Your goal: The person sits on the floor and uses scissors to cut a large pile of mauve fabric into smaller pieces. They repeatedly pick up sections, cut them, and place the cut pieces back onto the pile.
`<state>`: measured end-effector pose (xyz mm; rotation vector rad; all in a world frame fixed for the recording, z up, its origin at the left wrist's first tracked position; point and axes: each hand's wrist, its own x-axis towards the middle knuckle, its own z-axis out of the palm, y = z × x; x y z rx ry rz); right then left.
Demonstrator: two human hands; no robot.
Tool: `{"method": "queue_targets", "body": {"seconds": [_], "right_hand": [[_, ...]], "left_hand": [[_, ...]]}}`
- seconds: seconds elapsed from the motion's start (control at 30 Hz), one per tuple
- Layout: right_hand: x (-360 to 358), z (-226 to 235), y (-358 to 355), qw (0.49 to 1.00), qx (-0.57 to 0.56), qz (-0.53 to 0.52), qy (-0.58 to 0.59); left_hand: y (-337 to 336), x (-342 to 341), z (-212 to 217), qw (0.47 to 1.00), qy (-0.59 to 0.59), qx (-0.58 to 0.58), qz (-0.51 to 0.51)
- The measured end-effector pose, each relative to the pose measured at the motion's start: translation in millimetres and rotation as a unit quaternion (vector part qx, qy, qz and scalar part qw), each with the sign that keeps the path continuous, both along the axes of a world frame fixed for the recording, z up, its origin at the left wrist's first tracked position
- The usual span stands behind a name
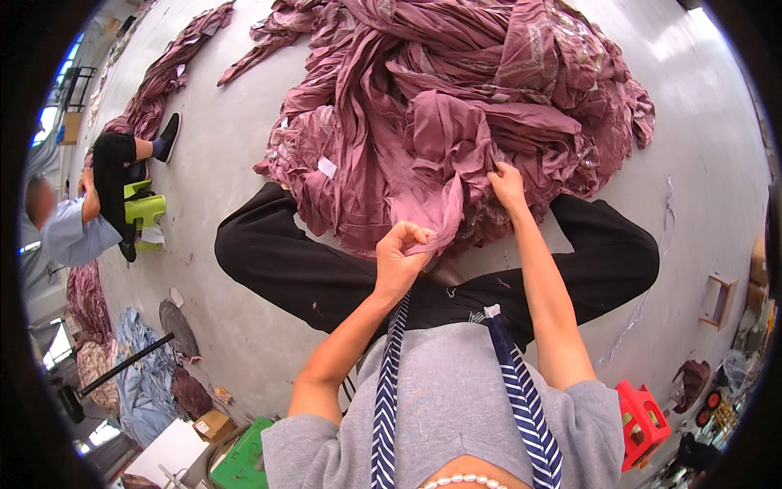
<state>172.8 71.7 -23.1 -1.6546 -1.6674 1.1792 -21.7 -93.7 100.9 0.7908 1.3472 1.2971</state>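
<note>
A big heap of mauve-pink fabric [456,106] lies on the grey floor in front of me and over my black-trousered legs. My left hand [399,253] is closed, pinching a fold of this fabric near my lap. Farther out, my right hand [508,184] grips the cloth at the heap's near edge. The stretch of fabric between both hands hangs in soft folds. A small white tag [327,167] shows on the cloth at the left.
Another person [81,212] sits at the left by a green stool [145,210]. More mauve cloth [163,77] trails at top left. A red plastic stool [643,424] stands at lower right, a green crate [244,460] and boxes at lower left.
</note>
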Motion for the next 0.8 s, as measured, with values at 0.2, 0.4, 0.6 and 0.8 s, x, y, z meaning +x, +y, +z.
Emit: {"method": "queue_targets", "body": {"seconds": [0.2,0.4,0.6,0.8], "right_hand": [[22,104,-84,0.898,-0.250,0.077,0.353],[-5,141,-116,0.944,-0.081,0.141,0.287],[18,135,-74,0.991,0.046,0.062,0.114],[180,238,30,0.929,0.350,-0.077,-0.089]], "left_hand": [[22,3,15,0.983,-0.133,0.041,0.122],[39,47,61,0.969,-0.228,0.081,0.045],[44,47,71,0.981,-0.148,0.099,-0.072],[37,5,29,0.996,-0.053,-0.042,-0.050]]}}
